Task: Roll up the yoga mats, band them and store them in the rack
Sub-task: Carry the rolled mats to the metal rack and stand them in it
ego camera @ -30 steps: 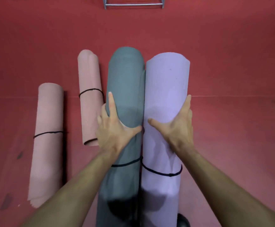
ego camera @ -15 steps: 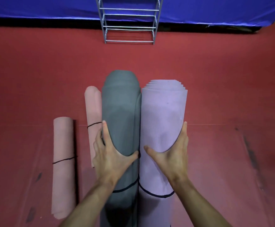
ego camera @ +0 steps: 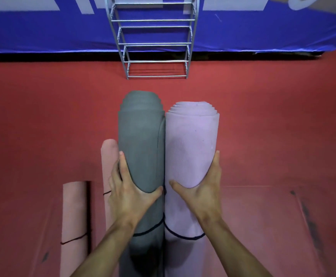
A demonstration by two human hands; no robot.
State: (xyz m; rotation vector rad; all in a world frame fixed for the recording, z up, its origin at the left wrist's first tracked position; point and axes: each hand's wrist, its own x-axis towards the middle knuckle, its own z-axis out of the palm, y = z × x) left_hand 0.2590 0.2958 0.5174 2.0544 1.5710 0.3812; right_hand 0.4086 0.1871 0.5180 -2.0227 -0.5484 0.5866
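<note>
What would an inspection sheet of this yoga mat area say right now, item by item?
Surface: red floor, dark scuffs at the right.
Job's things: grey mat and lilac mat, both rolled and banded, held side by side and touching; near pink mat and far pink mat, rolled and banded, lie on the floor to the left; metal rack stands ahead, no mats in it.
Clutter: nothing seen.
Hands: left hand grips the grey mat; right hand grips the lilac mat.
Cables: nothing seen.
Surroundings: blue banner behind the rack.
</note>
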